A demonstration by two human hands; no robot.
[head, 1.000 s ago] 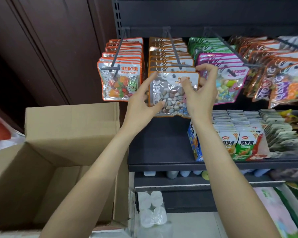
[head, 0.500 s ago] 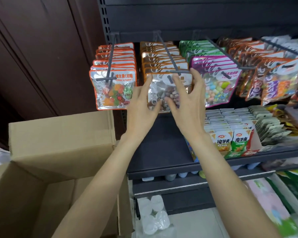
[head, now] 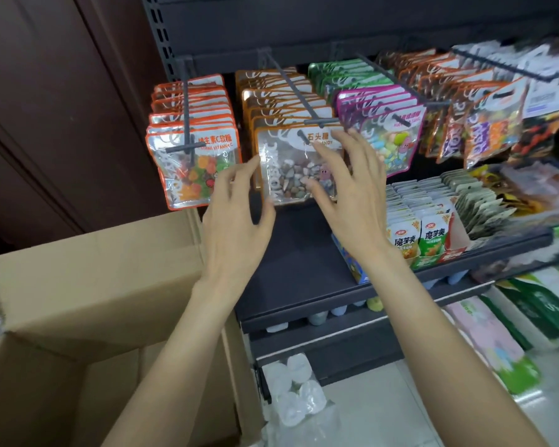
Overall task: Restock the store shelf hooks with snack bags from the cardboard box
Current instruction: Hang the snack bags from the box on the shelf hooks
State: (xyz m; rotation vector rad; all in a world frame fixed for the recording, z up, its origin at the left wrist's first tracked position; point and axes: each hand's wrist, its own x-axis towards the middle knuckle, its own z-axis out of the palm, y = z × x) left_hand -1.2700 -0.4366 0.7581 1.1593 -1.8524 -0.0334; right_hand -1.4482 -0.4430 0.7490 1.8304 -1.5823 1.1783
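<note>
Dark store shelving [head: 304,262] fills the upper and right of the frame. Your left hand [head: 236,217] and right hand [head: 352,195] now hover with fingers spread and relaxed, holding nothing; half a second ago they were pressed flat against the stone-candy bag [head: 297,169], and a second ago your fingers pinched its top corners. That bag hangs at the front of the middle hook [head: 299,95], centre of the frame, with your right fingers in front of it. To its left hangs the orange-trimmed gummy bag [head: 192,172]; to its right, the pink-trimmed bag [head: 391,137]. Lower left, the open cardboard box [head: 94,285] stands beside the shelf.
</note>
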